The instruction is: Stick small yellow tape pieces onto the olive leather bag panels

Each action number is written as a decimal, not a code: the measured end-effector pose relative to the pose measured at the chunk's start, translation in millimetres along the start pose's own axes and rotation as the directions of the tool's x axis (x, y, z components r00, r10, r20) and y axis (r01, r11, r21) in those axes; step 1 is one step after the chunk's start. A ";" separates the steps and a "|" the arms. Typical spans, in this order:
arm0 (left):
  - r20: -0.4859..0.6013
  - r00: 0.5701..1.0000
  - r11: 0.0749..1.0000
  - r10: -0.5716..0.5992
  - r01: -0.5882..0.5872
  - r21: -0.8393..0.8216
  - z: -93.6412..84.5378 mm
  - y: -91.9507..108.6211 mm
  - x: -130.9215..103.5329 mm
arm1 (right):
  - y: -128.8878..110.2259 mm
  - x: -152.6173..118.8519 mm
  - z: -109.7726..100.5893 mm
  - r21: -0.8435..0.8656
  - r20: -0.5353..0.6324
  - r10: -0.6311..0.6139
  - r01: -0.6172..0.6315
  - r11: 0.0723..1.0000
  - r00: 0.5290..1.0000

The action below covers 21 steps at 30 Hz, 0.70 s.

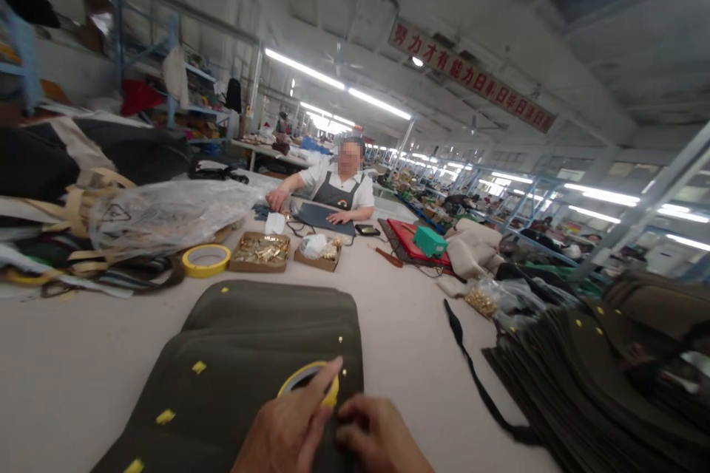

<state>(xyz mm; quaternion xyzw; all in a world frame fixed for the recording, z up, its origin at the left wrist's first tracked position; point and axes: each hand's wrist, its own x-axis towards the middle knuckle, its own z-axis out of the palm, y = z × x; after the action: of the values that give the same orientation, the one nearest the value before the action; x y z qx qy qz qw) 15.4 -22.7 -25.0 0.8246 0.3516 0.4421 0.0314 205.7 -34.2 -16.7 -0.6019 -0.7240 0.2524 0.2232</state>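
Dark olive fabric pieces (266,347), overlapping with rounded corners, lie in front of me. Small bits of yellow tape (165,416) mark several spots on them. My left hand (285,432) is around a roll of yellow tape (293,377) over the right part of the upper piece, its index finger stretched across the roll. Close beside it, my right hand (380,432) has curled fingers near the right edge of the fabric. Whatever is between those fingertips is too small or hidden to make out.
Across the table a co-worker (341,188) handles a dark panel (316,216). Nearby are another tape roll (206,261), boxes of gold hardware (259,251) (319,251), and a plastic bag (166,218). At right lie a black strap (471,366) and stacked dark pieces (555,377).
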 end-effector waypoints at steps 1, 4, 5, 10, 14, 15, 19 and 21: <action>0.000 0.999 0.999 -0.045 0.045 -0.028 -4.5 2.6 1.0 | 0.3 -1.5 -1.1 0.111 -0.069 0.005 0.003 0.994 0.998; 0.035 0.996 0.996 -0.079 0.080 -0.037 -10.5 5.1 2.0 | -5.9 -3.5 -8.2 0.289 -0.246 -0.044 0.117 0.950 0.968; 0.034 0.997 0.998 -0.064 0.064 -0.024 -10.8 5.0 1.7 | -10.2 -3.5 -10.8 0.283 -0.274 -0.102 0.181 0.942 0.956; 0.031 0.999 0.996 0.010 -0.013 0.091 -10.3 4.1 -1.7 | -29.0 -2.7 -13.1 0.156 -0.276 -0.375 0.426 0.891 0.885; 0.066 0.997 0.991 0.026 -0.035 0.132 -7.5 3.1 -3.4 | -27.9 -0.2 -5.2 0.059 -0.268 -0.457 0.488 0.871 0.848; 0.073 0.997 0.990 0.024 -0.034 0.135 -6.2 2.8 -3.6 | -26.3 0.6 -3.2 0.037 -0.270 -0.474 0.501 0.865 0.838; 0.091 0.995 0.991 0.030 -0.042 0.124 -2.9 3.1 -3.2 | -20.4 2.9 3.1 -0.054 -0.333 -0.540 0.556 0.830 0.773; 0.092 0.995 0.992 0.041 -0.051 0.111 -3.7 4.5 -1.8 | -18.8 3.1 5.1 -0.101 -0.388 -0.562 0.573 0.814 0.730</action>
<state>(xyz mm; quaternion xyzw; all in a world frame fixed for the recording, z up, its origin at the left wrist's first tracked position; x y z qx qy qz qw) 14.4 -28.2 -22.5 0.8518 0.3554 0.3848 -0.0099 187.7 -34.4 -8.7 -0.3876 -0.8082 0.0528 0.4403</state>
